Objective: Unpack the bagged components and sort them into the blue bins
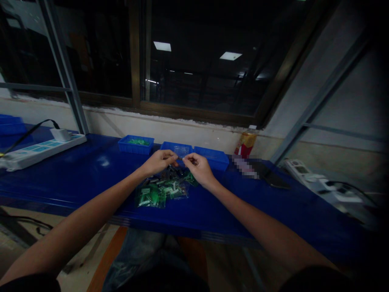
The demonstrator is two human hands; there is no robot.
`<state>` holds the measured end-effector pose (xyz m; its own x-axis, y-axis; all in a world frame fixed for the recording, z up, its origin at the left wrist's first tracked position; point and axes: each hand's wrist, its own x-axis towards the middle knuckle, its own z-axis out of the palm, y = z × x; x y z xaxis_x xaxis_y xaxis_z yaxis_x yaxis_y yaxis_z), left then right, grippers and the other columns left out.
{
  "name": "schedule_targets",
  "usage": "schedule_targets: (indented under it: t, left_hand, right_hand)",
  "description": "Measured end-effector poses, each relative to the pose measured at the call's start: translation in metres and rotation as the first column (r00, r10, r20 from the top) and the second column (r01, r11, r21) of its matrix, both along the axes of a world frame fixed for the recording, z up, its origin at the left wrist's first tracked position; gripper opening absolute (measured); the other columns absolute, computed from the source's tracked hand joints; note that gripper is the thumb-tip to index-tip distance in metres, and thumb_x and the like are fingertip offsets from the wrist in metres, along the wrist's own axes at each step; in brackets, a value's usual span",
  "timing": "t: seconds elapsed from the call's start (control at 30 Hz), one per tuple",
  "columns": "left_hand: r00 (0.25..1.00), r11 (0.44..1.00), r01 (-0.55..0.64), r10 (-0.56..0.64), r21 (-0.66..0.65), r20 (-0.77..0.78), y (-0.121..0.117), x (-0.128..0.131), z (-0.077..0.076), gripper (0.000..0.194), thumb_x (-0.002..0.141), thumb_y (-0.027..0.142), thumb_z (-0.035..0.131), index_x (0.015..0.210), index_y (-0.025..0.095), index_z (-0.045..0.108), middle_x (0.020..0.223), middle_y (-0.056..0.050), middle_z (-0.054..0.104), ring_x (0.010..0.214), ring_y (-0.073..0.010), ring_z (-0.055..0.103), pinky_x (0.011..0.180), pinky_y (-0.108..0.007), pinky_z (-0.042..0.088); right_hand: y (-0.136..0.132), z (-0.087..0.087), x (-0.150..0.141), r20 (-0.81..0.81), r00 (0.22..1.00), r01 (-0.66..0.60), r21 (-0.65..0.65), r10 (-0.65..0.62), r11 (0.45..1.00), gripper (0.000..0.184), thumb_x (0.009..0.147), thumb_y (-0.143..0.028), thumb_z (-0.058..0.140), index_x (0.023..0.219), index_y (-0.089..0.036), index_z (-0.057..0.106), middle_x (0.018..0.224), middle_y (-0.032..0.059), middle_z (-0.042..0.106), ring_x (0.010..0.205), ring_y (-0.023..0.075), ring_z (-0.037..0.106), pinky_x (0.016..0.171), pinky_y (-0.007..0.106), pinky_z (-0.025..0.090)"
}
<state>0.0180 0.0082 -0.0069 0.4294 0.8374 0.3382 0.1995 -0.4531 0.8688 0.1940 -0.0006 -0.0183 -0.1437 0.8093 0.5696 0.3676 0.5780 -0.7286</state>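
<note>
My left hand (162, 161) and my right hand (199, 167) meet above the blue table, each pinching an end of a small thin dark piece (180, 158). It is too small and dim for me to name. Below the hands lies a pile of small clear plastic bags (174, 190) with green and pale parts inside. A bag with a green tint (151, 196) is at the pile's front left. Darker bags (170, 173) lie under my left fingers, and the contents there are hard to make out.
Behind my hands stand a blue tray (136, 151) with green-tinted bags, a second blue tray (165, 145) and a third blue tray (212, 157). White power strips lie left (45, 152) and right (322, 184). A dark phone-like slab (275, 178) and a red-gold packet (245, 144) sit at the right.
</note>
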Motion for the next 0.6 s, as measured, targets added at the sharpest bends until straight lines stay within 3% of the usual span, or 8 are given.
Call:
schedule_targets:
  t: [0.13, 0.27, 0.33, 0.43, 0.5, 0.6]
  left_hand:
    - [0.99, 0.98, -0.136, 0.14, -0.145, 0.013, 0.001, -0.001, 0.001, 0.049, 0.08, 0.057, 0.04, 0.081, 0.012, 0.059, 0.065, -0.006, 0.064, 0.061, -0.0154, 0.058, 0.06, -0.027, 0.041]
    - [0.997, 0.928, -0.066, 0.074, -0.367, 0.006, -0.001, -0.002, 0.003, 0.066, 0.077, 0.07, 0.029, 0.077, 0.012, 0.062, 0.061, -0.006, 0.061, 0.056, -0.0143, 0.054, 0.051, -0.024, 0.033]
    - [0.999, 0.907, 0.012, 0.009, -0.421, 0.049, -0.004, -0.002, 0.004, 0.062, 0.076, 0.068, 0.035, 0.079, 0.012, 0.062, 0.063, -0.005, 0.061, 0.058, -0.0138, 0.053, 0.05, -0.023, 0.031]
    - [0.991, 0.918, 0.087, -0.039, -0.386, 0.131, -0.008, -0.001, 0.007, 0.039, 0.074, 0.051, 0.054, 0.08, 0.013, 0.061, 0.07, -0.003, 0.061, 0.063, -0.0127, 0.053, 0.052, -0.022, 0.031]
    - [0.987, 0.943, 0.085, -0.036, -0.321, 0.156, -0.009, -0.001, 0.008, 0.024, 0.07, 0.037, 0.062, 0.076, 0.014, 0.059, 0.07, -0.002, 0.059, 0.064, -0.0112, 0.052, 0.053, -0.021, 0.032]
    - [0.991, 0.972, 0.024, 0.008, -0.235, 0.131, -0.009, 0.0, 0.008, 0.016, 0.069, 0.03, 0.06, 0.071, 0.015, 0.057, 0.066, 0.0, 0.056, 0.063, -0.0101, 0.05, 0.054, -0.02, 0.033]
  right_hand:
    - [-0.004, 0.001, 0.001, 0.062, 0.996, 0.051, 0.132, -0.06, 0.99, 0.01, 0.076, -0.027, 0.053, 0.073, -0.018, 0.055, 0.062, -0.0005, 0.055, 0.057, 0.0128, 0.052, 0.054, 0.025, 0.04]
    - [-0.01, 0.005, 0.003, 0.168, 0.98, 0.043, 0.355, -0.109, 0.934, 0.004, 0.078, -0.019, 0.05, 0.076, -0.019, 0.054, 0.068, 0.0003, 0.055, 0.063, 0.0135, 0.053, 0.062, 0.026, 0.042]
    - [-0.012, 0.007, 0.004, 0.192, 0.974, 0.03, 0.426, -0.123, 0.904, 0.006, 0.078, -0.016, 0.048, 0.075, -0.02, 0.053, 0.069, 0.0008, 0.054, 0.066, 0.0138, 0.053, 0.064, 0.027, 0.042]
    - [-0.015, 0.01, 0.004, 0.213, 0.97, 0.005, 0.464, -0.117, 0.886, 0.01, 0.077, -0.012, 0.047, 0.073, -0.02, 0.052, 0.071, 0.0011, 0.052, 0.069, 0.0143, 0.052, 0.066, 0.027, 0.042]
    - [-0.017, 0.01, 0.004, 0.233, 0.967, -0.018, 0.452, -0.099, 0.892, 0.013, 0.076, -0.01, 0.046, 0.073, -0.021, 0.052, 0.072, 0.0015, 0.052, 0.072, 0.0149, 0.052, 0.067, 0.028, 0.043]
    - [-0.02, 0.009, 0.002, 0.255, 0.965, -0.05, 0.401, -0.06, 0.915, 0.016, 0.075, -0.008, 0.043, 0.075, -0.021, 0.052, 0.076, 0.0025, 0.053, 0.078, 0.0162, 0.053, 0.071, 0.029, 0.043]
